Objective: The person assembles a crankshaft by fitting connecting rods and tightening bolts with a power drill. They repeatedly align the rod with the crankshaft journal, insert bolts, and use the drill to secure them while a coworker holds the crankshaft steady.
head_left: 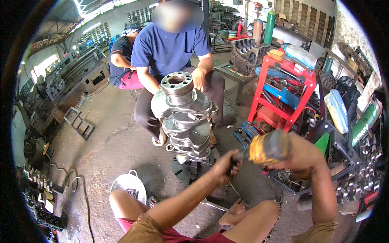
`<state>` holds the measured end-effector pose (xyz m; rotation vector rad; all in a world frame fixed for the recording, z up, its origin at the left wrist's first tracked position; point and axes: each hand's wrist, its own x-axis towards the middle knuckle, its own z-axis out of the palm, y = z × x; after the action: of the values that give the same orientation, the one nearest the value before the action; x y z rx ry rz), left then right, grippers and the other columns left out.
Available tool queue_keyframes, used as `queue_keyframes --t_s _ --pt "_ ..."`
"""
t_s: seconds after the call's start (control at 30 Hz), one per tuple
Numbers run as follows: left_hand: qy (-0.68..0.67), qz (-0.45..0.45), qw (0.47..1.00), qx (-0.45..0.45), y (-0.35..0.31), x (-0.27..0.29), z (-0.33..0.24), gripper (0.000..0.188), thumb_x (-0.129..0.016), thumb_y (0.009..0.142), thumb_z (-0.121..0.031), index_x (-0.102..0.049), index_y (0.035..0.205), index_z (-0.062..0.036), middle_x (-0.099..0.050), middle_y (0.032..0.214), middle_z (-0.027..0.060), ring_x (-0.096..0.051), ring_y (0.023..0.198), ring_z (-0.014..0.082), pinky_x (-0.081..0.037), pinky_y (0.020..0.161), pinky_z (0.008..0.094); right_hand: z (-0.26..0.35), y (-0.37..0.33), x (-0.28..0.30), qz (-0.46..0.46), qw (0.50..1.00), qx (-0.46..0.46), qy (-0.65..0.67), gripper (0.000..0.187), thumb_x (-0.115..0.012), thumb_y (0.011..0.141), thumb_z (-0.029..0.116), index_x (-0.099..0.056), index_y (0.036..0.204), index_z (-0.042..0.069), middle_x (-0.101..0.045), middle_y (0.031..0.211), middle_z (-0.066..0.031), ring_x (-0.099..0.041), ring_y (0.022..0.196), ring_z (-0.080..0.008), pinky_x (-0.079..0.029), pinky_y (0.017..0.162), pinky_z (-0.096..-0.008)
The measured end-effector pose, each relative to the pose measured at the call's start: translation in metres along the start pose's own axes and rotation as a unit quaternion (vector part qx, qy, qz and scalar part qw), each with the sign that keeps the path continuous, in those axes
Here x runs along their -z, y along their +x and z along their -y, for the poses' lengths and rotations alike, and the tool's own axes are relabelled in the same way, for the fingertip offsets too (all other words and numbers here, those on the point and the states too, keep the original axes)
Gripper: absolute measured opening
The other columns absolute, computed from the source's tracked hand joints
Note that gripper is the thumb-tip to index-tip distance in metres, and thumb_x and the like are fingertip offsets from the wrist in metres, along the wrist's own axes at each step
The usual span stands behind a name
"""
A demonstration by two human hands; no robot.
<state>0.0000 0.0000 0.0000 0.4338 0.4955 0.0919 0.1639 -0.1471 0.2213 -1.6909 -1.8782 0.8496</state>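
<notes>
My right hand [302,156] is wrapped round a yellow and black cordless impact wrench [265,148], blurred by motion, its nose pointing left. At that nose my left hand [223,168] has its fingers closed on a dark piece [234,165], whose exact kind I cannot make out. A metal crankshaft [180,109] stands upright on the floor just ahead, its flange with a ring of holes on top. Both hands are apart from it, to its lower right. A dark round base [184,170] shows beneath the crankshaft.
A person in a blue shirt [170,48] sits behind the crankshaft, and another [121,56] crouches farther left. A red tool cart [265,77] stands at right near a black rack of parts. A white basin [137,182] and a cable [85,194] lie on the floor at left.
</notes>
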Motion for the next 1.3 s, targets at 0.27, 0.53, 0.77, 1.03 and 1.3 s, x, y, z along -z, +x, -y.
queue_keyframes --t_s 0.27,0.53,0.77,1.03,1.3 --pt "0.01 -0.208 0.977 -0.045 0.006 0.057 0.063 0.024 -0.056 0.097 -0.033 -0.059 0.096 -0.0091 -0.054 0.073 0.0025 -0.055 0.063 0.0137 -0.042 0.051 0.025 -0.117 -0.022 -0.067 -0.023 0.998 -0.056 0.017 0.057 -0.085 0.067 0.014 -0.062 0.118 0.006 -0.069 0.111 -0.008 -0.065 0.101 -0.0203 -0.049 0.094 -0.032" --pt "0.185 -0.309 0.779 -0.513 -0.171 0.055 -0.134 0.047 -0.046 0.101 -0.042 -0.055 0.129 -0.0049 -0.046 0.078 -0.0041 -0.04 0.068 0.0081 -0.036 0.06 0.0226 -0.364 -0.05 -0.271 -0.419 0.821 -0.343 0.182 0.071 -0.077 0.081 0.027 -0.04 0.136 0.002 -0.053 0.131 -0.0158 -0.055 0.117 -0.0278 -0.045 0.1 -0.0435" --pt "0.194 0.114 0.914 -0.338 -0.122 0.03 -0.256 0.039 -0.049 0.097 -0.034 -0.058 0.124 -0.0067 -0.066 0.117 0.0109 -0.064 0.105 0.0208 -0.053 0.091 0.0411 -0.5 0.011 -0.391 -0.645 0.63 -0.363 0.236 0.08 -0.083 0.073 0.027 -0.042 0.134 -0.004 -0.058 0.124 -0.0193 -0.056 0.115 -0.0334 -0.048 0.093 -0.0466" --pt "0.129 0.085 0.91 -0.384 -0.11 0.051 -0.259 0.041 -0.049 0.096 -0.037 -0.06 0.118 -0.004 -0.068 0.11 0.0098 -0.065 0.101 0.0229 -0.054 0.087 0.0397 -0.493 -0.002 -0.419 -0.503 0.724 -0.467 0.074 0.059 -0.076 0.08 0.022 -0.051 0.126 -0.006 -0.061 0.121 -0.0207 -0.059 0.111 -0.0327 -0.046 0.095 -0.0425" --pt "0.046 0.076 0.856 -0.509 -0.073 0.055 -0.247 0.041 -0.047 0.096 -0.039 -0.061 0.114 -0.0046 -0.068 0.105 0.0094 -0.065 0.097 0.0233 -0.053 0.085 0.0394 -0.434 -0.06 -0.421 -0.391 0.789 -0.473 -0.041 0.053 -0.072 0.084 0.022 -0.053 0.124 -0.007 -0.061 0.119 -0.0214 -0.059 0.11 -0.0319 -0.046 0.096 -0.0407"
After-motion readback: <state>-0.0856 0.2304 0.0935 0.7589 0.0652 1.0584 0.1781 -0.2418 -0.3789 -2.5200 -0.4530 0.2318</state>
